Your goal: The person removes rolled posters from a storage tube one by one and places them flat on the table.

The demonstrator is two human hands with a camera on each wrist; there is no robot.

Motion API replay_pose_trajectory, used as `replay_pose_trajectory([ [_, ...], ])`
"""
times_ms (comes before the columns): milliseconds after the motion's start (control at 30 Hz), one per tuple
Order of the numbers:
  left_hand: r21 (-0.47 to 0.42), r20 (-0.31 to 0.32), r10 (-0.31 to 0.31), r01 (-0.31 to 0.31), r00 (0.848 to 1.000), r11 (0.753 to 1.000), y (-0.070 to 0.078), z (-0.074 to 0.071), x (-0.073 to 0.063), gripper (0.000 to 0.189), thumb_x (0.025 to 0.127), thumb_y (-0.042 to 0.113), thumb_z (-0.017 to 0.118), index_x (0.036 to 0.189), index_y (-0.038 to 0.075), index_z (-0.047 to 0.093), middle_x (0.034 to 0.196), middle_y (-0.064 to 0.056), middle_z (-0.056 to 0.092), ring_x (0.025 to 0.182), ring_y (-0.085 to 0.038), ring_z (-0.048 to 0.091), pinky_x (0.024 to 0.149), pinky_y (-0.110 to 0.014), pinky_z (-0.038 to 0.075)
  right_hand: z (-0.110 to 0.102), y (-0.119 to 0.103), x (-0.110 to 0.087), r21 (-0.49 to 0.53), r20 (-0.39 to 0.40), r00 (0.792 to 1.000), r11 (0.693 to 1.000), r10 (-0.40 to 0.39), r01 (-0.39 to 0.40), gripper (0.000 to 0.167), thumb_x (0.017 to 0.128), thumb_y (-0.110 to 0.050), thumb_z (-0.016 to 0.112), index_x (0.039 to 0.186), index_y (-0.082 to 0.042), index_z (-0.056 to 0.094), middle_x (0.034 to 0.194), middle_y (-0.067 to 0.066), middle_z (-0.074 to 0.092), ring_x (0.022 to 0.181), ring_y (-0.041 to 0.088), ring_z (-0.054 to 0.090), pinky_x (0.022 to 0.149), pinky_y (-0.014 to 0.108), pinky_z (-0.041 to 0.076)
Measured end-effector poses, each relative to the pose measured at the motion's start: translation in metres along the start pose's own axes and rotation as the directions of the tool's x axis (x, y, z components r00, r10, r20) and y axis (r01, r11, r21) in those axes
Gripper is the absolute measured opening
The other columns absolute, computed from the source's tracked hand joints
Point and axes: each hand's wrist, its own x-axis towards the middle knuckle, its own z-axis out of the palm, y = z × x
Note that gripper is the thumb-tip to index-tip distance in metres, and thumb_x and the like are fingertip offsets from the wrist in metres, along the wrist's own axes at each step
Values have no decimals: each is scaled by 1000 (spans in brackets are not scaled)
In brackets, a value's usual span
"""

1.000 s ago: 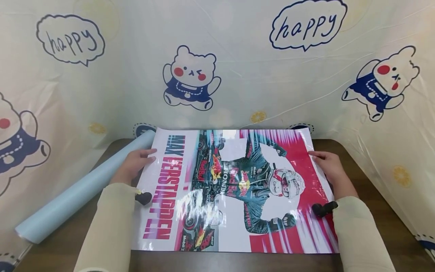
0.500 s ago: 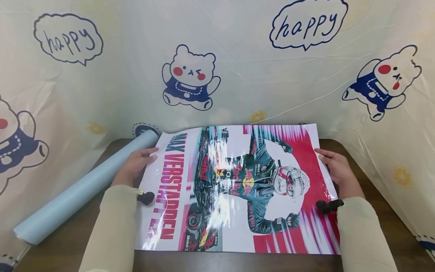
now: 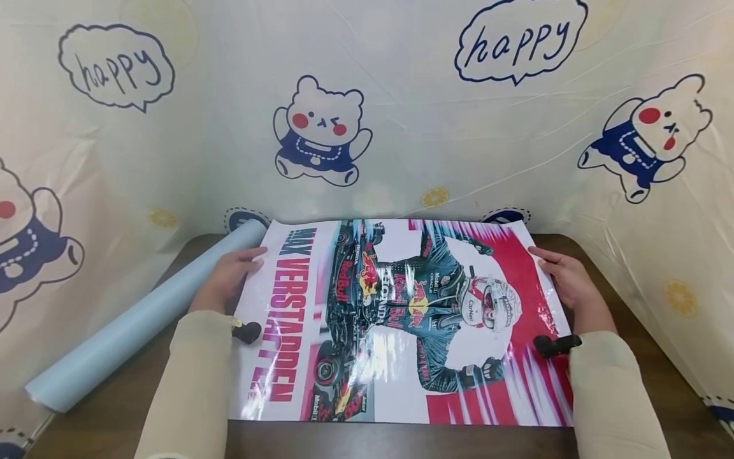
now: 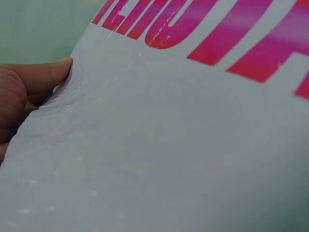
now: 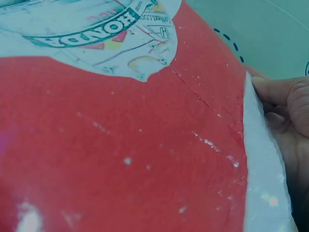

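Note:
A glossy poster (image 3: 401, 319) printed with a racing driver, a car and large letters lies sideways between my hands in the head view. My left hand (image 3: 226, 277) pinches its left edge, thumb on top. In the left wrist view, small creases run through the poster (image 4: 159, 135) beside the left hand (image 4: 29, 87). On the opposite edge, my right hand (image 3: 564, 280) pinches the red side's white border. The right wrist view shows the poster (image 5: 145, 135) bending at that border, by the right hand (image 5: 289, 106). Some right fingers are hidden behind the sheet.
A long light-blue roll (image 3: 143, 319) lies slantwise on the brown table (image 3: 401, 441), left of the poster and behind the left forearm. A cloth backdrop (image 3: 401, 159) with cartoon bears encloses the back and sides.
The poster and both hands have shifted slightly right since one second ago. Half a second ago the poster's far right corner stood higher; it has come down since.

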Motion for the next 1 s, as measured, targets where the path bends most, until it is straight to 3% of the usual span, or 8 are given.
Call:
replay_pose_trajectory([
  [133,110,23,24,-26,999,994,-1,-1,0,76,91,47,65,155,31,27,151,-16,37,129,-40,46,97,-51,46,1,-4,1,-204,4,1000,979,-10,10,68,97,-35,60,153,-13,28,101,-8,64,80,15,70,72,33,58],
  [333,248,1,64,-62,998,967,3,-2,1,69,93,41,64,152,19,36,145,-19,41,126,-41,44,101,-60,38,8,-9,1,-458,-31,996,887,-81,58,70,98,-41,57,151,-4,32,131,23,48,85,17,68,75,34,57],
  [467,320,-4,95,-89,995,943,6,-1,3,62,95,43,61,144,7,47,131,-19,53,117,-39,51,101,-62,38,10,-11,3,-570,-75,989,819,-126,61,67,98,-45,52,143,4,43,129,29,50,91,28,63,72,31,57],
  [567,352,3,92,-87,996,932,7,0,2,60,97,46,56,139,4,50,123,-18,58,112,-38,54,99,-62,39,11,-9,6,-658,-83,984,750,-156,63,66,100,-45,48,137,10,46,124,32,52,95,35,58,75,34,55],
  [800,395,-12,83,-72,996,916,7,12,6,56,103,37,42,144,-2,41,137,-25,47,125,-45,43,103,-64,33,16,5,15,-805,-63,977,589,-206,72,54,105,-34,41,127,13,52,117,35,55,98,43,55,89,58,47],
  [867,405,-28,96,-76,995,911,5,16,11,54,104,32,41,144,-4,39,142,-27,42,129,-47,39,105,-63,31,18,9,17,-825,-75,978,563,-193,48,52,105,-34,40,126,11,53,114,33,57,97,43,55,87,58,48],
  [1000,408,-62,94,-61,994,911,6,22,15,54,104,29,40,146,-5,37,147,-28,37,135,-47,32,108,-63,27,23,12,18,-835,-101,984,550,-148,-4,49,105,-34,39,124,8,53,107,28,57,94,39,54,78,48,51],
])
